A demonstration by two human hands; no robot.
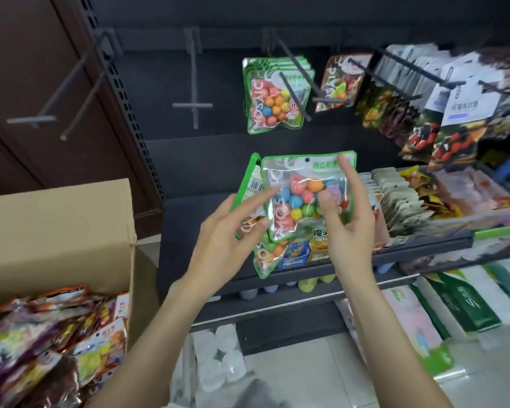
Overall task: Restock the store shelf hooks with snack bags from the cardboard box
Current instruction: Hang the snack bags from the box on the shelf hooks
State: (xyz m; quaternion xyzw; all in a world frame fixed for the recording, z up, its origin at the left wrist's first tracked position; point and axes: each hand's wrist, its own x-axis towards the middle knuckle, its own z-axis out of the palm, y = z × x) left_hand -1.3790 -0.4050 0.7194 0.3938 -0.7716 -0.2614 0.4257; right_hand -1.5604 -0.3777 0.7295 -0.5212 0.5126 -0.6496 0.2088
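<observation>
Green-edged clear plastic: front gumball bag (305, 198), held upright at chest height before the dark shelf back, below the hook (295, 95) already carrying matching bags (274, 95).
Right hand (346, 228): thumb on the bag's face, forefinger up along its right edge, remaining fingers behind; pinching this bag.
Left hand (230, 242): fingers spread and curled around further green-edged bags (253, 213) fanned behind and below.
Handling, judged: light, glossy film, likely slippery; loose balls shift the weight low, so the pouch sags. Best taken by the stiffer top seal beside the hang hole (307, 159), keeping the hole free.
Source: cardboard box (71, 225), lower left, full of mixed snack bags.
</observation>
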